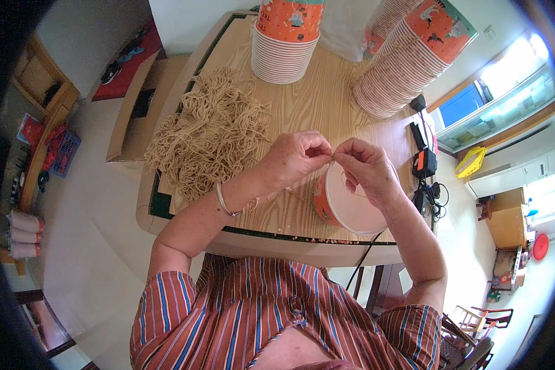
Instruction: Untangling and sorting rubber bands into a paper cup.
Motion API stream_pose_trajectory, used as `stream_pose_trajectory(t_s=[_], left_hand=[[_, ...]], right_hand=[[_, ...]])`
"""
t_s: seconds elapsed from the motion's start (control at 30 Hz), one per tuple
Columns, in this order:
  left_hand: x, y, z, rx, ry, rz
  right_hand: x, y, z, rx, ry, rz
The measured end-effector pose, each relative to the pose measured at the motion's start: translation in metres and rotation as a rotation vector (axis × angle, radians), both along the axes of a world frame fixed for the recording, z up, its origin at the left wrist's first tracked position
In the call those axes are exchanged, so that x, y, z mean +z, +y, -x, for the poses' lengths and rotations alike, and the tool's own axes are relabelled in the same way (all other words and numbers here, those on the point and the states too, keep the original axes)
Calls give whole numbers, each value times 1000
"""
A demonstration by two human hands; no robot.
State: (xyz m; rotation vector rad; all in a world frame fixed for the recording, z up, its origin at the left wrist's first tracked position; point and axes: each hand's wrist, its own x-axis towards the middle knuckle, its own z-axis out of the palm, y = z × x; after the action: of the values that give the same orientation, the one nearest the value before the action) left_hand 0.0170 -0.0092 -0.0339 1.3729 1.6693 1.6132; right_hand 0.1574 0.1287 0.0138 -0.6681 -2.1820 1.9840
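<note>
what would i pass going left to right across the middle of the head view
cardboard box → pile of tan string → left hand → right hand → black adapter → yellow bag → red round object

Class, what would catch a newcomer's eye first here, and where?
A tangled heap of beige string fills the left of the wood-grain table, with a stack of orange-and-white paper tubs beyond it to the right. Nearer, the left hand and right hand pinch close together by an open orange-and-white tub.

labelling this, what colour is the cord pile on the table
Light tan; the cord pile shows best in the head view.
</note>
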Motion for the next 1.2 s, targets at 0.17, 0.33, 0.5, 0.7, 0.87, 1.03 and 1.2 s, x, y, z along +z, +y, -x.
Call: stream_pose_trajectory(t_s=[0.17,0.33,0.5,0.7,0.87,1.03,1.2], left_hand=[[-3,1,0,-14,-8,-14],[-11,3,1,-18,-157,19],[-16,4,1,-13,-189,99],[-10,-1,-4,38,99,-54],[-16,-1,-8,142,121,-127],[-24,-2,-12,121,-151,-63],[-32,3,-17,58,-597,-87]], right_hand=[[-1,1,-2,-12,-5,3],[6,-4,-5,2,-15,-50],[-3,-6,-5,13,-18,-257],[-9,-7,-2,1,16,-328],[-8,-7,0,-45,-7,-269],[-4,-6,1,-65,-49,-224],[2,-7,0,-72,-82,-131]])
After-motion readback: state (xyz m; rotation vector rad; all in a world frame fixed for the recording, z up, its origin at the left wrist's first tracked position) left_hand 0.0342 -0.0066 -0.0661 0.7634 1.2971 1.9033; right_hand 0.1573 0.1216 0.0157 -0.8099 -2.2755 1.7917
